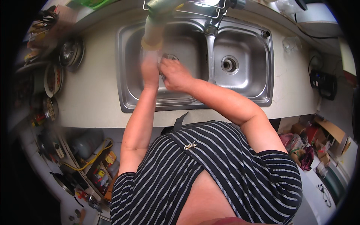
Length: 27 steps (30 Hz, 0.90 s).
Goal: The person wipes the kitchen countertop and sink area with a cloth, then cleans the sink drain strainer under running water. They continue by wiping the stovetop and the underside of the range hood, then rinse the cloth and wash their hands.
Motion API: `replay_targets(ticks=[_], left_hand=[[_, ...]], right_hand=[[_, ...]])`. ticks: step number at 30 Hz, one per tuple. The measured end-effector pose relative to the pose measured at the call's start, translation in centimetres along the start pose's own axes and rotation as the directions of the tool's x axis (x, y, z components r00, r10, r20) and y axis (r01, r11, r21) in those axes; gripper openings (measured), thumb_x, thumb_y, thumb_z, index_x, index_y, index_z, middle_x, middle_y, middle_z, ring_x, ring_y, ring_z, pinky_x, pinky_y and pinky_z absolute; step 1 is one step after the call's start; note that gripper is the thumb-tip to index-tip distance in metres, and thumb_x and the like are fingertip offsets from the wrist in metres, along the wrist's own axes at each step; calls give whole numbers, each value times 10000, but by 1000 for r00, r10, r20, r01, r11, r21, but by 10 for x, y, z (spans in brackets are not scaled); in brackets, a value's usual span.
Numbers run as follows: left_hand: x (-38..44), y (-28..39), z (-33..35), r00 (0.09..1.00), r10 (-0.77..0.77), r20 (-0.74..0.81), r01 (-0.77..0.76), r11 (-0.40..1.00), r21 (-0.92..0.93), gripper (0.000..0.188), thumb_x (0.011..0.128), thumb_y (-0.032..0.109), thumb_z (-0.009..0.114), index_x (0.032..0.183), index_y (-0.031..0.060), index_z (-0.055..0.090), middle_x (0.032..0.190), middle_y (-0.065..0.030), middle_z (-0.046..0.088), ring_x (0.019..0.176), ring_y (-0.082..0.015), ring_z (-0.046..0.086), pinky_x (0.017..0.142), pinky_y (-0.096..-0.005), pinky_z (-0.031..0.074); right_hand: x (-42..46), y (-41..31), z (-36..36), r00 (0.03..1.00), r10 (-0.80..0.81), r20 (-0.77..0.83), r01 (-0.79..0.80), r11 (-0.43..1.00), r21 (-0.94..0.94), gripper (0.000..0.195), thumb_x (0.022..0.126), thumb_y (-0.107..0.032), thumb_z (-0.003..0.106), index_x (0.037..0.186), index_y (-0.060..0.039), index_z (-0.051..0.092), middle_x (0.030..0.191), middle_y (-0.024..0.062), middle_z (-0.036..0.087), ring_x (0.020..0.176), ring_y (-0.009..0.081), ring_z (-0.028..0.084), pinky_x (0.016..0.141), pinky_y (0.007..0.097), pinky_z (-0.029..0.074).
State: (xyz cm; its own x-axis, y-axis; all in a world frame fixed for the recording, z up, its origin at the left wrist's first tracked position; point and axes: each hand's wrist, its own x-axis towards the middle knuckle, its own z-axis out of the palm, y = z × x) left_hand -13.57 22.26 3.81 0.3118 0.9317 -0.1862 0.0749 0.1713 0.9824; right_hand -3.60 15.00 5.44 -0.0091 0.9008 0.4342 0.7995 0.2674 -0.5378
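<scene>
Both hands are together over the left basin of a stainless-steel double sink [185, 98]. My left hand [150, 70] is blurred and lies below a pale faucet spout with a yellowish end [152, 36], where water seems to run over it. Close against it, my right hand [177, 74] has its fingers curled round a small dark and shiny item [162, 75], which is mostly hidden, so its kind cannot be told. Whether my left hand also grips this item is unclear. Partly behind my right fingers is the drain of the left basin.
The right basin has an open drain [230, 65]. A clear glass [292, 44] stands on the counter at right. A metal lid or bowl [70, 53] and a bowl of food [53, 80] are at left. Above the sink is a wire rack [197, 6].
</scene>
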Motion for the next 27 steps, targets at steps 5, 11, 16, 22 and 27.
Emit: replay_targets(ticks=[5, 11, 16, 22, 27], left_hand=[[8, -25, -16, 981, 73, 180, -48, 989, -142, 456, 951, 324, 391, 1163, -29, 586, 1043, -94, 613, 951, -143, 569, 874, -278, 432], [8, -25, -7, 975, -144, 170, 162, 982, -97, 478, 954, 329, 346, 1257, 2, 518, 1114, -79, 597, 988, -161, 579, 892, -283, 443], [3, 15, -9, 931, -328, 158, 364, 822, -439, 465, 942, 342, 335, 1250, 48, 521, 1098, -58, 606, 1010, -176, 583, 871, -332, 476], [8, 16, -14, 842, -461, 281, 511, 513, -690, 418, 923, 373, 372, 1185, 98, 544, 1085, -59, 608, 976, -221, 596, 786, -413, 514], [8, -3, -21, 796, -509, 326, 571, 454, -684, 394, 878, 442, 458, 1135, 164, 565, 1031, -42, 612, 922, -245, 587, 786, -440, 482]], right_hand=[[2, 0, -5, 537, 535, 653, -559, -354, 750, 140, 694, 1, 542, 823, -20, 589, 767, 31, 587, 713, 139, 543, 683, 274, 434], [-1, 20, -26, 610, 590, 529, -717, 128, 685, 150, 727, -53, 552, 851, 13, 605, 785, 54, 611, 725, 195, 576, 708, 320, 465], [6, 32, -44, 626, 630, 458, -737, 288, 611, 197, 778, -85, 533, 909, 18, 639, 831, 19, 649, 733, 108, 577, 684, 251, 456], [18, 30, -45, 789, 596, 147, -451, 401, 798, 249, 833, -36, 525, 1066, -3, 608, 958, 28, 635, 878, 96, 574, 830, 233, 444], [25, 9, -52, 773, 631, -64, -306, 458, 835, 219, 840, -35, 551, 1047, -8, 620, 944, 23, 644, 872, 89, 580, 800, 230, 457]])
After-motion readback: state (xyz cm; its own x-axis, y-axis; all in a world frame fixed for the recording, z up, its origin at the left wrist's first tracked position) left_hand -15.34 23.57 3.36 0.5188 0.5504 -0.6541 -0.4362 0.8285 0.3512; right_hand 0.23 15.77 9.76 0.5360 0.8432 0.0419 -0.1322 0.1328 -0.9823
